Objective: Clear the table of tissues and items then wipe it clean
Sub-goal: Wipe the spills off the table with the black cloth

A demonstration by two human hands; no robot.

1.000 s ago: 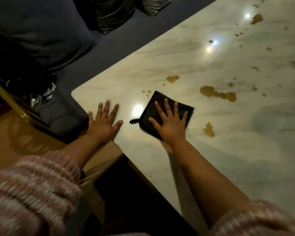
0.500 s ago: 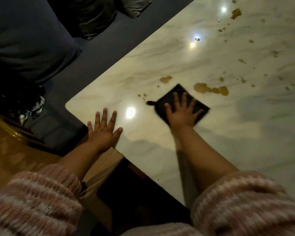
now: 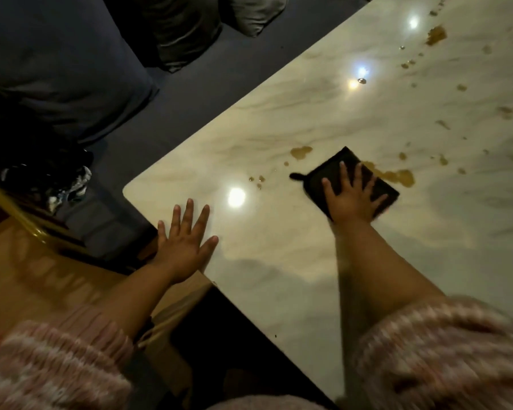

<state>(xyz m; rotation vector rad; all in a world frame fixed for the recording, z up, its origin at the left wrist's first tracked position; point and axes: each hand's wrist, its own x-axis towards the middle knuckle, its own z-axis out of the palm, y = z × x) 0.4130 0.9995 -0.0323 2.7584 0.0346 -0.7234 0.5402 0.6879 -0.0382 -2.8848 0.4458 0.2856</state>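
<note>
Marble surface point(image 3: 279, 261) is being wiped: a black cloth point(image 3: 332, 173) is pressed flat under the right hand point(image 3: 350, 199), fingers spread, left hand point(image 3: 184, 247) laid open near the corner, so a push into the adjoining brown puddle point(image 3: 397, 176) seems called for next.

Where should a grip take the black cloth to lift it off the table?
Probably best: pinch the small tab sticking out at the left corner of the black cloth, coming in from the left. The cloth lies flat on the table, and the right hand presses flat over its near half; the tab alone juts clear.
</note>
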